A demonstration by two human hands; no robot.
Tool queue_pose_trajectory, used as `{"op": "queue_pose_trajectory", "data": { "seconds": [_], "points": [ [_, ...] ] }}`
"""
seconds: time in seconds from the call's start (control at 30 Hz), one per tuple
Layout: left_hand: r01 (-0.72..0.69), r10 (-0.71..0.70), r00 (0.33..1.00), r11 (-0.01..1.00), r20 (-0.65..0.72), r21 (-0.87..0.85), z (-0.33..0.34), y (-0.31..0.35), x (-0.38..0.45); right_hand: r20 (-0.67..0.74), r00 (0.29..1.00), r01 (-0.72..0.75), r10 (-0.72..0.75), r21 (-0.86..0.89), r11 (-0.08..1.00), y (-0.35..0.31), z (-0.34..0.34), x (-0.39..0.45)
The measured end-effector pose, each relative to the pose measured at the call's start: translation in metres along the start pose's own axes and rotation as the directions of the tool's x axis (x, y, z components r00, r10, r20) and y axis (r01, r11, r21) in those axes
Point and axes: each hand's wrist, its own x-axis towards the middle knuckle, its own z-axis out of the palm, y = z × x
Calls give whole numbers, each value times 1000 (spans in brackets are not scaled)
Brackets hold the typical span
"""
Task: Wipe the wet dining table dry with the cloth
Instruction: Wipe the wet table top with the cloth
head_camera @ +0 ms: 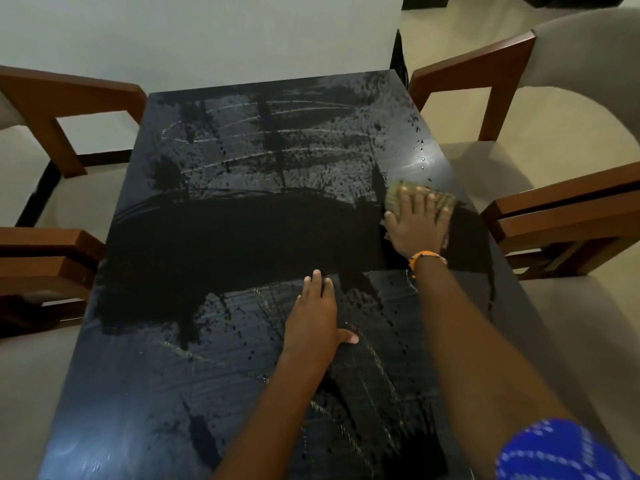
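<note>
The dark dining table (pixel 207 375) fills the view, covered with water droplets and streaks, with a wide matte band across its middle. A yellowish-green cloth (pixel 398 195) lies near the table's right edge. My right hand (pixel 417 225) presses flat on the cloth with its fingers spread and straight, covering most of it. My left hand (pixel 317 323) rests flat on the wet tabletop nearer to me, left of the right arm, holding nothing.
Wooden chairs with pale cushions stand round the table: two on the left (pixel 45 109) (pixel 41 268) and two on the right (pixel 485 74) (pixel 561 220). A white wall rises behind the table's far end. An orange bracelet (pixel 427 257) circles my right wrist.
</note>
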Motion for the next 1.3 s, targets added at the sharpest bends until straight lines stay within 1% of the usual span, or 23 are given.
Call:
{"op": "queue_pose_trajectory", "data": {
  "seconds": [0.1,0.13,0.2,0.27,0.3,0.33,0.37,0.43,0.5,0.57,0.63,0.77,0.97,1.07,1.2,1.3],
  "points": [
    [22,-22,1000,1000,4,0,3,1,1,38,982,185,-186,21,983,-55,12,6],
    [36,-36,999,999,8,0,3,1,1,56,962,267,-268,31,963,-74,16,3],
    [58,-58,998,997,2,59,0,5,3,103,891,439,-442,50,897,-98,21,-7],
    [90,-86,996,992,-38,94,-2,13,4,160,804,571,-573,62,819,-94,21,-12],
    [100,-94,994,992,-64,83,-3,19,5,172,772,611,-611,61,789,-84,19,-11],
    [93,-88,993,993,-83,68,-1,27,6,173,759,629,-628,55,775,-70,15,-6],
    [72,-67,994,996,-84,60,3,37,7,166,764,625,-623,46,779,-53,11,1],
    [24,-22,999,998,-23,60,13,55,6,144,817,560,-558,31,828,-14,1,19],
    [3,-7,999,996,47,92,24,67,5,116,885,452,-450,12,892,30,-9,36],
    [10,-19,997,991,69,132,28,71,4,84,941,327,-326,2,945,68,-17,48],
    [26,-38,996,987,75,156,26,71,5,63,967,247,-246,2,969,87,-21,50],
    [35,-54,994,981,96,190,23,74,6,7,978,207,-207,24,978,95,-21,29],
    [24,-40,996,982,82,188,22,74,4,-57,971,233,-232,9,972,127,-22,-44],
    [24,-37,997,984,72,179,24,73,4,-91,978,185,-186,-12,983,134,-19,-78],
    [-3,-4,998,991,57,135,26,69,2,-67,993,98,-100,-37,995,110,-14,-90],
    [-17,22,998,996,-57,91,25,50,-10,-22,991,132,-133,-14,991,71,-8,-93]
  ]
}}
